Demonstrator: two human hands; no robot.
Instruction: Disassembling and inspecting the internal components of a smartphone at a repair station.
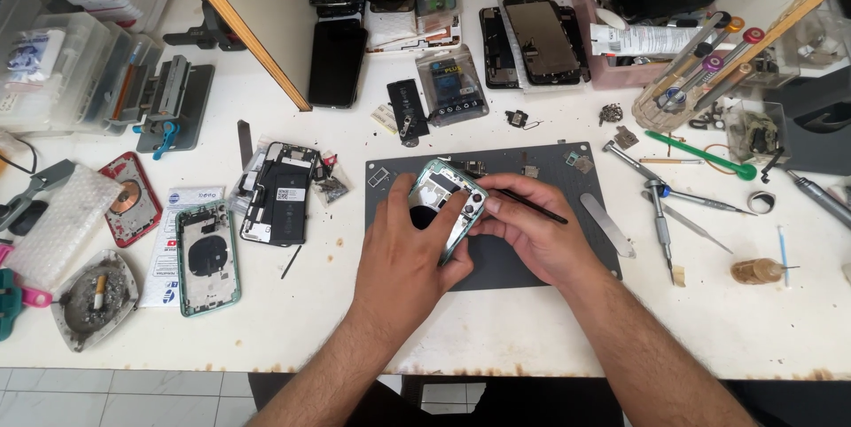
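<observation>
**Steadying the green phone frame while the fine tool works near the camera corner**

I see my left hand wrapped around the lower part of a green phone frame, which is tilted up off the dark grey work mat near the middle of the white bench. The left fingers are curled shut around the frame's edges, thumb along one side, so the housing is gripped rather than resting flat. My right hand meets the frame at its upper right corner, beside the camera openings; its fingers are pinched closed on a thin black tool whose shaft sticks out to the right. The tool's working tip is hidden behind my fingers, so I cannot tell exactly what it touches.

To do this well, I judge the frame wants a firmer base: I would lower its bottom edge onto the mat so the left hand only steadies it. I would keep the tool nearly parallel to the housing and use light pressure, since a slip near the camera corner could scratch or tear something small inside.

Loose screws and small parts lie along the mat's top edge, close to my right wrist, so I would keep that wrist lifted. The screwdrivers and metal spudger lie just right of the mat, near enough to reach.
</observation>
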